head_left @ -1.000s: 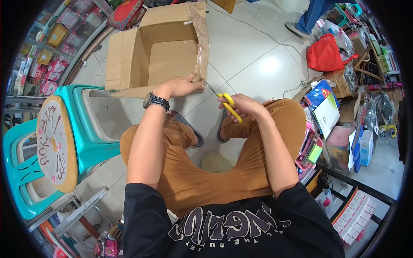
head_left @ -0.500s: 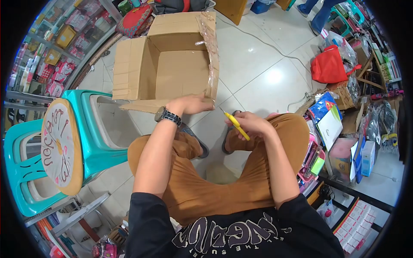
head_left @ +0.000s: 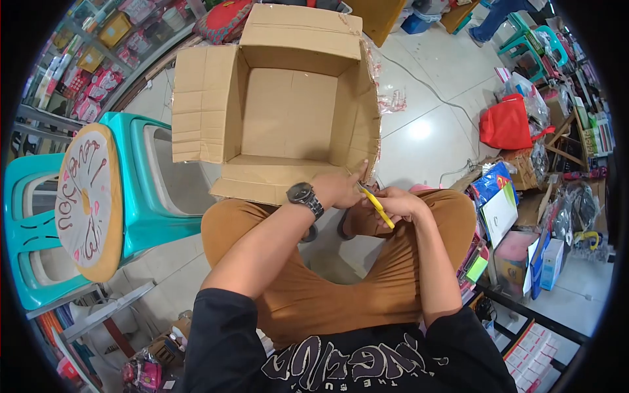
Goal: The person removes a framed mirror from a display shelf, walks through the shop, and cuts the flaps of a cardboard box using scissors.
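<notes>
An open cardboard box (head_left: 288, 111) lies in front of me on the floor, its flaps folded outward. Torn clear tape (head_left: 393, 103) hangs from its right edge. My left hand (head_left: 337, 188), below a dark wristwatch (head_left: 303, 194), is on the near right corner, index finger stretched along the edge; its other fingers are partly hidden and seem closed on the cardboard. In my right hand (head_left: 401, 204) is a yellow-handled cutter (head_left: 379, 209), its metal tip pointing at that corner, close to my left fingers.
Teal plastic chairs (head_left: 131, 190) stand at left, with a round lettered cushion (head_left: 88, 203) on one. A glass display case (head_left: 85, 65) is behind them. To the right are a red bag (head_left: 504, 123) and piled goods. A cable (head_left: 426, 82) crosses the tiles; a person's legs (head_left: 495, 23) show beyond.
The box has shifted right and turned, showing more of its inside. My left hand has moved right and slightly nearer with it. The cutter and right hand have lowered slightly.
</notes>
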Demonstrator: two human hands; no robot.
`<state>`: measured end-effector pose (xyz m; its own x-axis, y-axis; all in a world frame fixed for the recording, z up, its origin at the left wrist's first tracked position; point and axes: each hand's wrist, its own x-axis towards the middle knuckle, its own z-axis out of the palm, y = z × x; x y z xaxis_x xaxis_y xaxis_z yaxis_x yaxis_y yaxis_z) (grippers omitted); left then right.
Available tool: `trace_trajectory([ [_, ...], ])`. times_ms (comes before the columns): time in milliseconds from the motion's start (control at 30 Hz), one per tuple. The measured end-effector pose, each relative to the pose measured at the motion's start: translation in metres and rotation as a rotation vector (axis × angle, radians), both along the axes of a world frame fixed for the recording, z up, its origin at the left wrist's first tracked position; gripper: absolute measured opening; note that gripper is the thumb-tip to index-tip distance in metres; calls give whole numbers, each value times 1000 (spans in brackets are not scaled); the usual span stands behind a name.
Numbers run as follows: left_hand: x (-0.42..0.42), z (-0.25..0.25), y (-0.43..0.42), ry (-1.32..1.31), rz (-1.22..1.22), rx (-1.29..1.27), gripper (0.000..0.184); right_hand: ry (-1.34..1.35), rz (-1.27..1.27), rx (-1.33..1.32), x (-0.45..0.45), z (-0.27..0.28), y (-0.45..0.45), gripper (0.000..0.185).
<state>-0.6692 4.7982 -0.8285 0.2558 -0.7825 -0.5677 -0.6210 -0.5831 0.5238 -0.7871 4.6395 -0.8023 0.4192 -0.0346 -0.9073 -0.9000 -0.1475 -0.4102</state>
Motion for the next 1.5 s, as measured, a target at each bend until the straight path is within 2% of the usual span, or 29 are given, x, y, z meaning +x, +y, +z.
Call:
trace_trajectory([
  [200, -7, -14, 18, 102, -82, 2, 84, 17, 19, 89, -9, -19, 9, 29],
  [400, -16, -23, 25, 77, -135, 5, 79, 4, 44, 26, -8, -22, 19, 27],
  [567, -22, -20, 35, -107, -80, 48, 85, -38, -51, 102, 0, -42, 27, 27],
  [700, -22, -20, 40, -164, -83, -73, 90, -25, -56, -115, 6, -58, 49, 31],
  [867, -21, -18, 25, -94, -83, -16, 105, -74, -183, -138, 4, -63, 53, 27],
  [1033, -14, -21, 31, -143, -106, -117, 93, -35, -169, -84, 14, -57, 54, 28],
  [1200, -16, -22, 28, -124, -111, -54, 102, -74, -180, -10, 11, -58, 51, 28],
  [1367, -14, -23, 22, -133, -109, -47, 98, -73, -218, -11, 6, -62, 46, 26],
  [1500, 25, -30, 18, -108, -27, -91, 112, -59, -330, 47, 20, -66, 40, 40],
])
